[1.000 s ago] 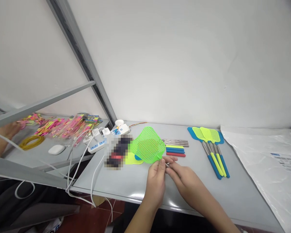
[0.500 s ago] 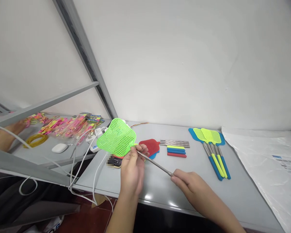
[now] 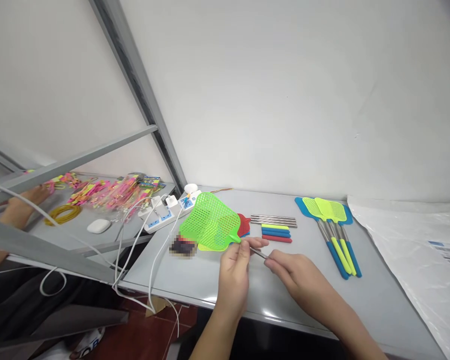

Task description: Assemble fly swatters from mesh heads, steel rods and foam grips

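My left hand [image 3: 235, 270] is closed round the neck of a bright green fly swatter head [image 3: 212, 225], where a metal rod meets it. The perforated head points to the far left, above the table. My right hand [image 3: 296, 272] grips the other end of the metal rod [image 3: 258, 253], of which a short length shows between my hands. Beneath and behind the green head lie other swatter heads, a red one [image 3: 243, 225] among them, partly hidden. Loose metal rods [image 3: 273, 220] and coloured handle grips [image 3: 275, 232] lie side by side beyond my hands.
Fly swatters with handles [image 3: 335, 235] lie overlapped on the right, beside a white plastic bag [image 3: 408, 250]. At left are a power strip [image 3: 161, 220], white cables, a metal frame post [image 3: 142, 95], a yellow coil [image 3: 63, 214] and another person's hand [image 3: 28, 200].
My left hand has moved right with the green swatter head, towards my right hand. Less of the rod shows between my hands. The view has shifted slightly.
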### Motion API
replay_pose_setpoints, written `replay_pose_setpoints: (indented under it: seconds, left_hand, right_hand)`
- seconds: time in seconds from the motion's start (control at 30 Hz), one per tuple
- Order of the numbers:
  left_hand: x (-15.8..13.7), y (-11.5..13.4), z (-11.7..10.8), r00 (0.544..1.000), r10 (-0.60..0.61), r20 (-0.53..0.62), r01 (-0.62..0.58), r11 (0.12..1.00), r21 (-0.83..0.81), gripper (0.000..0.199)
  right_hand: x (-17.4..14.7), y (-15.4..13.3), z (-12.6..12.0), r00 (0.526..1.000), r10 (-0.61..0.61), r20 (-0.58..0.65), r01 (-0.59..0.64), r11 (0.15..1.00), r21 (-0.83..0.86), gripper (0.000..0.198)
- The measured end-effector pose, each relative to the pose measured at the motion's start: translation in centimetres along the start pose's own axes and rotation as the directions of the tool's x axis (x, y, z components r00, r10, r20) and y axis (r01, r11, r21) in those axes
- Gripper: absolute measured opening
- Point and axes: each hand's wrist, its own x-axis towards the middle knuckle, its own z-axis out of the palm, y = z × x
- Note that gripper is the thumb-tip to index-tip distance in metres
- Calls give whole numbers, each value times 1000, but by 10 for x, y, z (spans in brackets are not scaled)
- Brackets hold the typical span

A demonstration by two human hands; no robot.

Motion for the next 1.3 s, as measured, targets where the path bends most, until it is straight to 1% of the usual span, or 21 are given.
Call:
replay_pose_setpoints:
  seconds: [0.07,0.13,0.17,0.23,0.3,0.37,0.4,0.47,0.5,0.53,0.57,0.6,0.67,0.77,0.87,0.93,1.03,1.13,1.23,1.3]
  left_hand:
    - [8,11,-7,993,86,-84,-92,994,-66,25]
    - [20,26,-16,972,160,-174,-185,973,-140,24]
    - [26,33,-20,965,182,-189,-210,968,-139,23]
    - [36,43,-22,964,199,-178,-224,966,-132,24]
    - [40,44,-18,967,195,-166,-221,963,-154,26]
    - [37,35,-7,971,171,-167,-202,961,-188,27]
    - [33,27,-1,978,142,-154,-170,967,-191,28]
    - [22,10,11,996,51,-76,-62,986,-157,29]
    - [16,2,16,1000,-8,-13,6,992,-123,30]
    - [12,-5,19,998,-45,33,49,994,-98,31]
    - [8,-9,22,996,-66,56,70,994,-88,32]
    - [7,-12,22,996,-63,55,68,994,-90,33]
    - [10,-11,19,1000,-18,-3,18,993,-115,33]
    - [22,2,8,995,51,-84,-62,989,-131,31]
    - [31,16,0,986,117,-121,-133,982,-133,31]
    - [33,24,-1,978,157,-135,-175,976,-130,31]
    - [35,33,-4,976,178,-129,-196,970,-146,31]
    - [42,39,-10,971,170,-166,-205,953,-222,29]
    - [49,40,-15,966,167,-200,-217,939,-266,28]
    - [50,37,-14,955,193,-227,-250,932,-261,29]
  right_hand:
    - [-2,5,1,1000,23,13,-23,999,-43,37]
    - [-6,12,0,999,42,31,-40,997,-59,39]
    - [-9,15,-1,998,48,41,-46,997,-57,40]
    - [-12,19,-6,998,52,43,-49,998,-48,40]
    - [-13,22,-12,998,55,27,-53,997,-58,40]
    - [-12,22,-19,998,63,11,-62,996,-68,39]
    - [-11,21,-21,998,69,3,-68,996,-65,39]
    - [-8,20,-24,998,62,-5,-62,997,-45,38]
    - [-7,19,-24,999,50,-7,-50,998,-33,37]
    - [-6,18,-23,999,35,-8,-35,999,-24,36]
    - [-5,19,-22,1000,22,-8,-22,1000,-19,35]
    - [-5,19,-21,1000,17,-7,-17,1000,-19,35]
    - [-7,22,-18,999,30,-12,-31,999,-26,34]
    - [-10,25,-16,998,59,-2,-59,997,-42,35]
    - [-12,20,-17,998,57,7,-56,996,-75,36]
    - [-12,15,-18,999,34,5,-34,994,-101,37]
    - [-11,10,-20,1000,18,4,-17,991,-136,37]
    - [-10,10,-22,999,39,-6,-39,985,-170,37]
    - [-9,12,-23,999,40,-8,-41,980,-193,38]
    - [-9,12,-23,999,30,-15,-32,978,-204,38]
